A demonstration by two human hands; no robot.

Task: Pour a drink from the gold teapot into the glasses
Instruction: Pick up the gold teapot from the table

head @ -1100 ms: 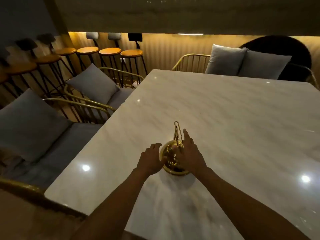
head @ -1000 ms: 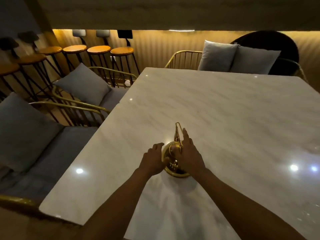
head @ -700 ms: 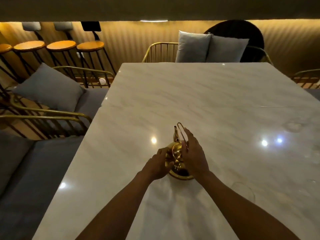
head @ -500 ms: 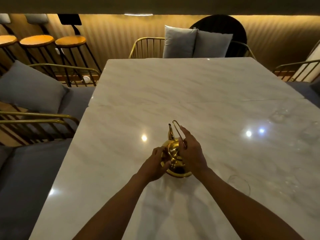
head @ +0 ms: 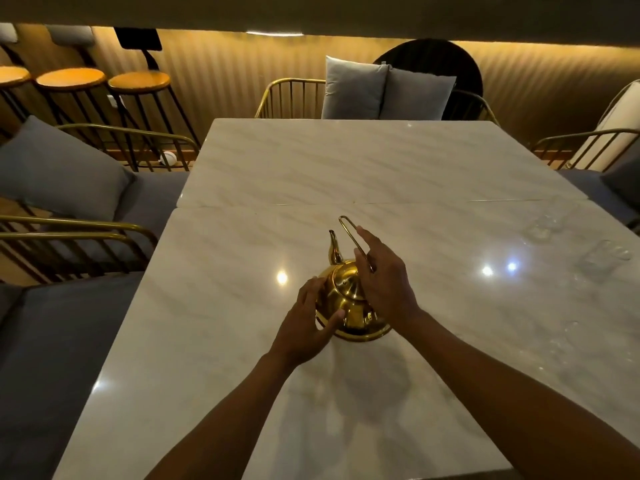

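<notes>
Both bare forearms are stretched forward from the lower edge of the view and drawn together toward the middle. The left hand is laid with relaxed fingers and thumb against the left side of the teapot. The right hand is held at its right side, fingers straight, against the wire handle.

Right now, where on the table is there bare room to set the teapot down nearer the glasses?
Bare marble lies between the teapot and the glasses, around the two light reflections. The far slab beyond the seam is bare too. The right edge is crowded: faint clear glasses stand there, hard to count. Both hands, left and right, flank the teapot.
</notes>
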